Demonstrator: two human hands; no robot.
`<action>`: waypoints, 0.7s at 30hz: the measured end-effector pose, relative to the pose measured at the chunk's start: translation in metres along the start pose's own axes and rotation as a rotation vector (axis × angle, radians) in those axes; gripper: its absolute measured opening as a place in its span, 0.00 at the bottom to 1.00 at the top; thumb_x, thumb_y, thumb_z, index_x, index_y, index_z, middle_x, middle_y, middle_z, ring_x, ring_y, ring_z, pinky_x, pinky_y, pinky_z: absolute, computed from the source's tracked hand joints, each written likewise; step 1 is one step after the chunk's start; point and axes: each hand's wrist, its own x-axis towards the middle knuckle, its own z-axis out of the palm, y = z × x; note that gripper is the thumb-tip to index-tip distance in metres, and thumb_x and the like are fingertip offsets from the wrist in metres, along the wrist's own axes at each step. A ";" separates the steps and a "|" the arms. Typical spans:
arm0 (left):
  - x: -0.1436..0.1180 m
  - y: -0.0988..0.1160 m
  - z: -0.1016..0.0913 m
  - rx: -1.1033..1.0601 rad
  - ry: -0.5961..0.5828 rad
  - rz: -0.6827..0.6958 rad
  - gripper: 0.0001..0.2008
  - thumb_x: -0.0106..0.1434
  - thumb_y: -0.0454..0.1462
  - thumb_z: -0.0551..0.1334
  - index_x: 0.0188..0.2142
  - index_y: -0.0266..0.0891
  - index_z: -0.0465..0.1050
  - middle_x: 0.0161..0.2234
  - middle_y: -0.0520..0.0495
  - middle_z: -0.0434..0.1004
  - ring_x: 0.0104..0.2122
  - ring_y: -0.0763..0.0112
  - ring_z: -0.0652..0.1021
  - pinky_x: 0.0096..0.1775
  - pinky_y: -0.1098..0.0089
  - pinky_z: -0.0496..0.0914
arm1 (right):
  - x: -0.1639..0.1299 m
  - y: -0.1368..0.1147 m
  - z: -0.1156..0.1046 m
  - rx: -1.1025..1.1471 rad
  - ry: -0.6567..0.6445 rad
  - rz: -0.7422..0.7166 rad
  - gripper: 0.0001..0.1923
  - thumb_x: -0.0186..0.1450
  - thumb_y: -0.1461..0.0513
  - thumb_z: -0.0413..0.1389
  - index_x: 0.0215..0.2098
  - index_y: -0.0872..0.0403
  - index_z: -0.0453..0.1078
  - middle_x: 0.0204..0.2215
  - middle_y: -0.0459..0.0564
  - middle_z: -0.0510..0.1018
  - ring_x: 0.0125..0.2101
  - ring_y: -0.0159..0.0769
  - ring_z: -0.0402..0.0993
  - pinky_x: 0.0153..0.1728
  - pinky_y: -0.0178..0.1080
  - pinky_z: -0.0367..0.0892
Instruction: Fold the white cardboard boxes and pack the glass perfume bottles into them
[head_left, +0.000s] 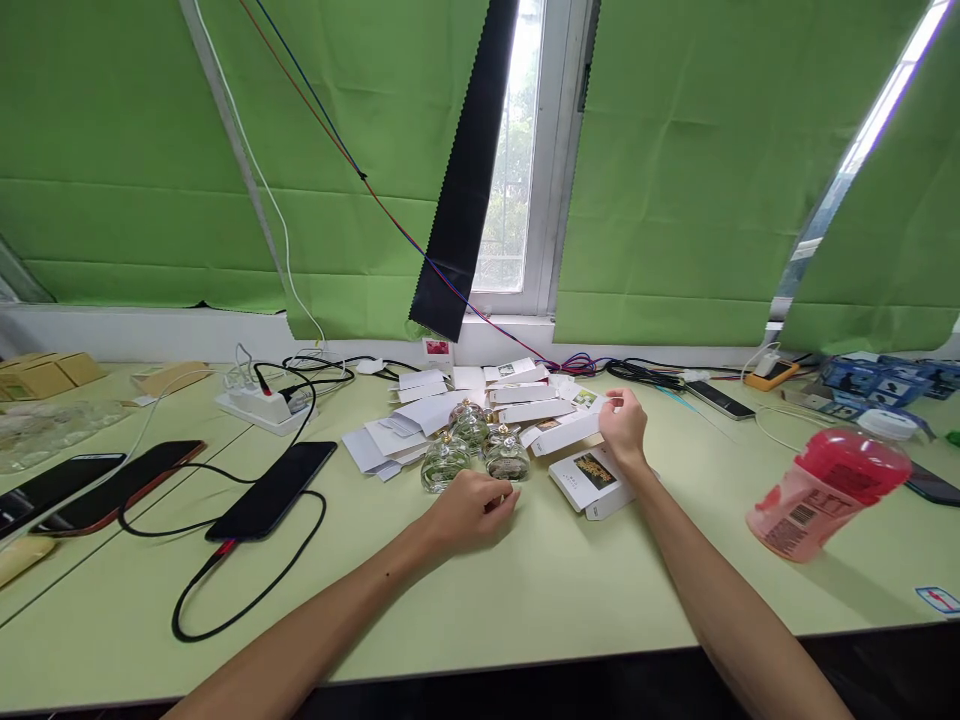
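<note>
Right hand (622, 425) grips a flat white carton (566, 433); left hand (472, 510), curled closed, rests near 4 glass perfume bottles (444, 465) on green tabletop (570, 590).

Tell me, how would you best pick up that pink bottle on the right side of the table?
Grip the pink bottle around its wide body, coming from above. It leans over with its white cap pointing away, so the broad side faces up and probably gives the fingers the firmest hold.

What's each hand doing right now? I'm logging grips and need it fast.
Left hand: curled loosely on the table beside the glass bottles; whether it holds anything cannot be told.
Right hand: closed on a flat white carton.
</note>
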 end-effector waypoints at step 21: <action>0.001 0.000 -0.001 -0.026 -0.012 -0.007 0.21 0.71 0.34 0.55 0.21 0.40 0.51 0.16 0.58 0.48 0.17 0.77 0.52 0.23 0.69 0.51 | -0.020 -0.039 -0.015 0.446 0.268 0.124 0.12 0.58 0.64 0.47 0.34 0.53 0.72 0.34 0.54 0.80 0.35 0.42 0.75 0.36 0.39 0.69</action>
